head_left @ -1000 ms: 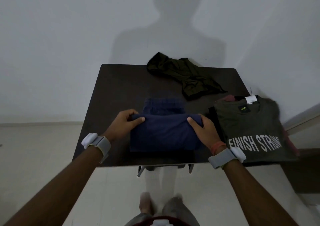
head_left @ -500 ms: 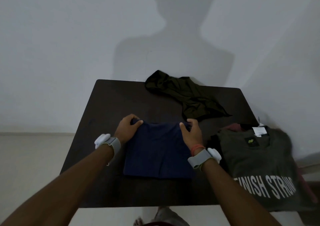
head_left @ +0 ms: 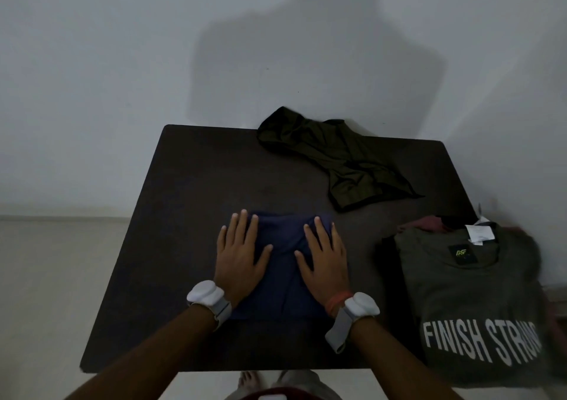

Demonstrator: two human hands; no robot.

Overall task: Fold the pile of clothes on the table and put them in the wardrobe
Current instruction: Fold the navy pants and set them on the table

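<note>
Now, taking the dark table (head_left: 190, 215) as a dial, the folded navy garment (head_left: 283, 277) lies toward six o'clock, close to the person's edge. Both hands press down on it with fingers straight and spread, gripping nothing: the left hand (head_left: 242, 255) covers its nine o'clock side, fingertips reaching the cloth's far edge, and the right hand (head_left: 322, 258) covers its three o'clock side. Flat palms like this most likely squash out air and set the creases, so the bundle keeps its shape when lifted. A pale band with a white puck sits on each wrist, the left wristband (head_left: 207, 296) and the right wristband (head_left: 360, 307). At about four o'clock, near the navy bundle but apart from it, a grey T-shirt (head_left: 460, 292) printed FINISH STRONG tops a folded stack that seems to overhang the table's right edge; a maroon cloth (head_left: 426, 223) peeks from under its far side. That stack is probably where the navy piece belongs next, and nothing lies between them. Farther off, around one o'clock, an olive garment (head_left: 334, 157) lies crumpled and not yet folded, bunched at the far edge against the pale wall (head_left: 107, 77), where the person's shadow falls. No wardrobe shows in view
</note>
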